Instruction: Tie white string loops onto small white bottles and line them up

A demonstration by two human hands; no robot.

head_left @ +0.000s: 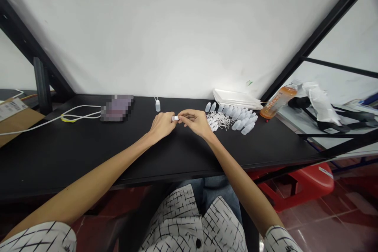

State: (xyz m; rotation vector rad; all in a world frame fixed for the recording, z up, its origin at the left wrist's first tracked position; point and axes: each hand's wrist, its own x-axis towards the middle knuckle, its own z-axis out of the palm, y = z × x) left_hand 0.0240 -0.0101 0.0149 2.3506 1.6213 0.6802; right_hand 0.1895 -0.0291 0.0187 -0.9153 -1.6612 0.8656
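My left hand (162, 125) is closed around a small white plastic bottle (175, 118), held nearly level just above the black table. The fingers of my right hand (195, 121) pinch its other end; whether a cap sits there is hidden. Just behind my left hand stands a small translucent bottle (158, 106) with a white loop on top. To the right of my right hand lies a heap of white caps with thin loops (219, 120). Several more small translucent bottles (244, 120) lie or stand in rows beside and behind that heap.
At the back right rests a stack of white plastic sheets or bags (236, 98). An orange drink bottle (277, 101) leans by the black frame. Left on the black table (88, 149) are a blurred-out purple item (118, 108), a white cable (79, 108) and a cardboard box (20, 120).
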